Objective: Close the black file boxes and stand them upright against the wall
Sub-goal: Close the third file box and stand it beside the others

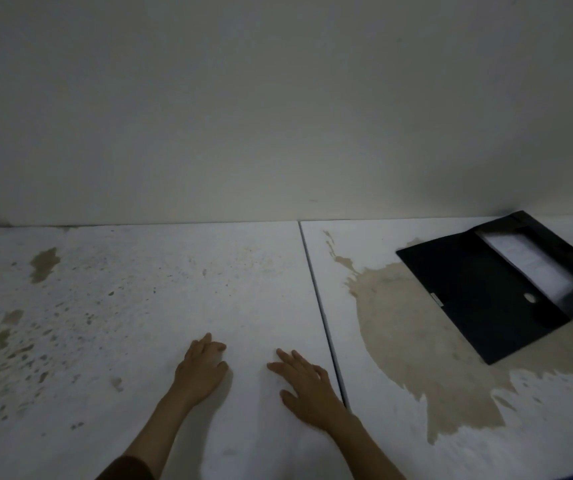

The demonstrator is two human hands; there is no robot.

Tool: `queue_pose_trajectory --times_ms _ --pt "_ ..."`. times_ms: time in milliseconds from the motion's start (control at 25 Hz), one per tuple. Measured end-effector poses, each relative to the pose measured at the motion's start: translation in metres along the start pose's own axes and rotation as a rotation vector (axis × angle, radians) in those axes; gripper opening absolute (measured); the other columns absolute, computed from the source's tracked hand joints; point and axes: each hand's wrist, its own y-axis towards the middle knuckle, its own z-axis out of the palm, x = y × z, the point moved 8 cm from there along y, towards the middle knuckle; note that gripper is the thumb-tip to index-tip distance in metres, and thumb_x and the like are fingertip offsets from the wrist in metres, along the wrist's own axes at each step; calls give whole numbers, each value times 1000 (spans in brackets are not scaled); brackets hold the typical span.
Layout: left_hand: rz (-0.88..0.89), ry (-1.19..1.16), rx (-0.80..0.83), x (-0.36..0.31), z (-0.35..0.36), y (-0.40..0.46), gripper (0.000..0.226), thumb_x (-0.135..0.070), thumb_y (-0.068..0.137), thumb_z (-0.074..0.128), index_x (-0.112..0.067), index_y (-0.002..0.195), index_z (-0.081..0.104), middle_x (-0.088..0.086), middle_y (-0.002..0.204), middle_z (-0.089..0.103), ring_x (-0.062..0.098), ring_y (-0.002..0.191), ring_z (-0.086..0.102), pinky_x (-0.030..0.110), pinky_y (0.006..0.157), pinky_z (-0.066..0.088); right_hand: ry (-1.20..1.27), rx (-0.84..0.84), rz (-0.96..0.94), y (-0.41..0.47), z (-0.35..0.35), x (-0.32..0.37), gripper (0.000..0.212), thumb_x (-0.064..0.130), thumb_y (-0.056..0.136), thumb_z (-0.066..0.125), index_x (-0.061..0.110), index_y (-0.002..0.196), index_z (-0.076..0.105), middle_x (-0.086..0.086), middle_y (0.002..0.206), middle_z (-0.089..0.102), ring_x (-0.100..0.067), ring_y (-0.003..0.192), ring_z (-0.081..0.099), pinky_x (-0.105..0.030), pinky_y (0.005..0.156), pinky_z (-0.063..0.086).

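A white bench (209, 289), blotched with brown stains, runs up to a plain pale wall (278, 98); a dark seam (319, 306) divides it just right of the right grip (307, 386). Both grips lie flat on the bench, fingers apart, holding nothing; the left grip (202, 367) is near the right. The black box (486, 296) lies open and flat well right of the right grip, papers (527, 265) inside, on a large brown stain (416, 341).

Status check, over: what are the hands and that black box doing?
Both hands, left hand and right hand, flat on table, empty. Black file box lying open, far right, papers showing. Path clear.
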Motion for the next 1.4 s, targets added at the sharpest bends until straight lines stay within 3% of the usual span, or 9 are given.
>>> queue_pose_trajectory --times_ms 200,360,440,640,880,1040,1200,1280,1400 --pt "148 -31 96 -80 53 17 39 -20 93 42 -19 133 41 7 155 20 22 143 17 35 116 19 218 -248 186 -38 -65 -91 45 20 91 46 24 135 39 -5 150 27 -22 137 28 -25 106 20" --pt "263 -15 278 -140 97 23 40 -20 95 40 -17 135 38 6 154 23 21 142 20 34 118 18 326 -556 517 -93 -123 -182 44 11 88 53 23 129 44 -9 151 20 -28 130 35 -35 105 31" --pt "306 10 321 -160 109 27 42 -19 94 40 -16 136 36 7 153 24 21 141 22 34 117 20 371 -601 681 -114 -137 -217 45 11 88 51 23 131 41 -9 153 14 -31 132 30 -39 109 27" --pt "354 218 369 -185 126 34 56 -21 96 34 -20 146 10 2 159 2 21 146 3 36 120 10 260 -465 802 -135 -149 -276 57 14 86 55 22 137 31 -8 157 5 -32 141 13 -50 113 21" --pt "345 337 395 -186 131 44 56 -21 95 36 -24 146 12 -1 159 -2 21 146 -2 40 120 11 220 -327 878 -121 -158 -310 73 28 89 53 18 146 9 -9 158 6 -31 144 8 -53 114 19" --pt "379 311 362 -186 128 46 54 -18 94 37 -25 145 18 -2 158 5 19 145 5 37 119 13 5 -418 918 -119 -155 -297 63 30 89 52 12 142 23 -12 146 31 -32 130 33 -46 105 34" --pt "405 295 308 -188 123 46 51 -15 93 38 -26 142 28 -3 157 13 19 144 12 37 118 18 -181 -469 837 -112 -151 -279 41 22 91 48 11 130 38 -15 135 39 -31 124 38 -41 107 32" --pt "399 285 315 -188 123 46 51 -15 93 38 -26 141 28 -3 157 14 19 144 12 36 118 18 -110 -432 827 -111 -146 -279 39 20 92 47 13 130 37 -22 144 30 -37 135 26 -46 112 29" --pt "385 261 326 -187 122 46 51 -15 93 39 -26 141 29 -3 157 14 18 144 11 37 119 16 -102 -261 849 -109 -142 -276 51 17 94 45 18 138 21 -24 153 10 -40 142 10 -49 109 32"
